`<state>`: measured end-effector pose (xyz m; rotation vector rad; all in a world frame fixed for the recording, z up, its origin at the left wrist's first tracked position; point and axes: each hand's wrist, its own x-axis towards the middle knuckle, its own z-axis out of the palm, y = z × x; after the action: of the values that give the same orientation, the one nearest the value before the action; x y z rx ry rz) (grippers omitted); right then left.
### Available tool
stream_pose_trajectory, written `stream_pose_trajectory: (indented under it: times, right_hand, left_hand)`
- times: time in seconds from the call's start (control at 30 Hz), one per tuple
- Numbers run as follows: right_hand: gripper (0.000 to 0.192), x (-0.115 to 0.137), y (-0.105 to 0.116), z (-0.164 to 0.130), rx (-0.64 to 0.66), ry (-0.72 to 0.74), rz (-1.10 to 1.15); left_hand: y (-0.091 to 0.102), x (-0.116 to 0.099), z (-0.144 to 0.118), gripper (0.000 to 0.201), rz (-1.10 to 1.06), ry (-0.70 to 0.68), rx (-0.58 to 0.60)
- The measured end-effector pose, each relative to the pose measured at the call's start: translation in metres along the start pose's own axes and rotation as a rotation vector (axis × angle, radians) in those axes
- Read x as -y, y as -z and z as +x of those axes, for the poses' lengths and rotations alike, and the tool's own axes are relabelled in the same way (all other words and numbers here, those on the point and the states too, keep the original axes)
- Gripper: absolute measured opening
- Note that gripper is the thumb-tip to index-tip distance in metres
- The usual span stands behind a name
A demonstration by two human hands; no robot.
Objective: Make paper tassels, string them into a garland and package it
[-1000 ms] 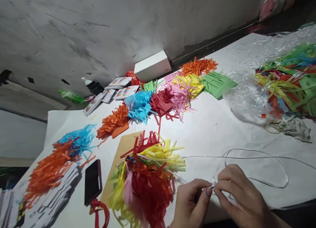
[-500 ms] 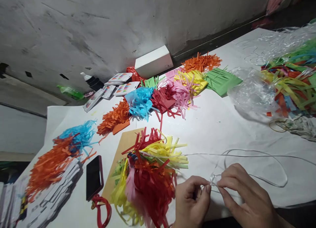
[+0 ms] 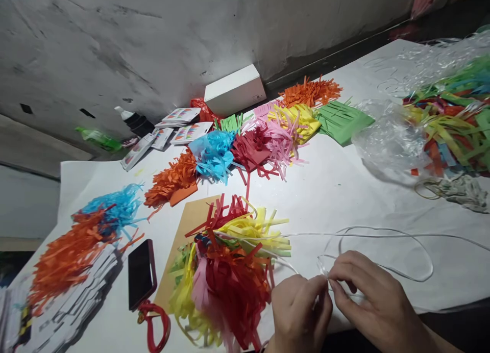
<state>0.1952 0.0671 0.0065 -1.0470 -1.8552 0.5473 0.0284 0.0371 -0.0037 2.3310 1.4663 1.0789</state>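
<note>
**At the table's near edge: hands pinching a white string**

At 5 o'clock, the white string (image 3: 383, 235) loops across the table (image 3: 337, 190). Left hand (image 3: 300, 312) and right hand (image 3: 367, 297) pinch it, fingertips closed and touching. At 7 o'clock lies the paper tassel bundle (image 3: 229, 271).

White cord (image 3: 383, 235), red/yellow fringe bundle (image 3: 233, 261), black phone (image 3: 141, 274), prob. tan cardboard (image 3: 187, 230).

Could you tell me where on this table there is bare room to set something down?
The widest bare patch of the white table lies between the row of paper tassels, the plastic bag and the white string. The left end is crowded around the phone and orange fringes.
</note>
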Motion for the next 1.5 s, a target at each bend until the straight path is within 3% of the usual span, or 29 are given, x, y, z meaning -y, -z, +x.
stream_pose_trajectory:
  times: [0.1,0.17,0.27,0.33,0.4,0.5,0.73,0.93,1.1,1.23,1.33,1.4,1.5]
  right_hand:
    - [0.020,-0.001,-0.002,0.000,-0.002,-0.009,0.048]
    - [0.019,-0.001,-0.003,0.001,0.003,-0.069,0.137]
    - [0.017,0.002,-0.003,0.005,0.076,-0.254,0.310]
    - [0.017,0.003,-0.003,0.009,0.113,-0.351,0.380]
    - [0.016,0.003,-0.002,0.012,0.108,-0.376,0.396]
    - [0.015,0.004,-0.001,0.014,0.091,-0.348,0.356]
    - [0.016,0.003,-0.002,0.007,0.089,-0.234,0.269]
    - [0.015,0.003,-0.003,0.007,0.112,-0.286,0.270]
    - [0.016,0.006,-0.001,0.012,0.167,-0.438,0.411]
    - [0.019,-0.002,-0.005,0.007,0.311,-0.655,0.642]
    - [0.022,-0.009,-0.008,0.002,0.344,-0.746,0.766]
    - [0.021,-0.010,-0.008,0.001,0.316,-0.739,0.754]
    - [0.018,-0.006,-0.006,0.003,0.262,-0.687,0.678]
  left_hand:
    - [-0.004,0.002,-0.006,0.017,-0.097,0.069,0.021]
    - [-0.011,0.004,-0.011,0.012,-0.255,0.260,0.027]
    - [-0.021,0.007,-0.015,0.028,-0.563,0.580,0.050]
    - [-0.021,0.008,-0.012,0.036,-0.692,0.667,0.061]
    - [-0.016,0.007,-0.007,0.030,-0.676,0.614,0.010]
    - [-0.004,0.002,0.000,0.008,-0.464,0.423,-0.090]
    - [0.003,-0.006,0.000,0.019,-0.140,0.185,-0.057]
    - [0.001,-0.003,0.001,0.018,-0.062,0.106,-0.041]
    - [0.001,-0.004,0.005,0.018,-0.198,0.142,-0.098]
    - [0.002,-0.005,0.016,0.016,-0.495,0.384,-0.011]
    - [0.004,-0.004,0.020,0.014,-0.628,0.532,0.037]
    - [0.006,-0.004,0.018,0.014,-0.573,0.497,-0.007]
    - [0.009,-0.006,0.011,0.018,-0.346,0.309,-0.122]
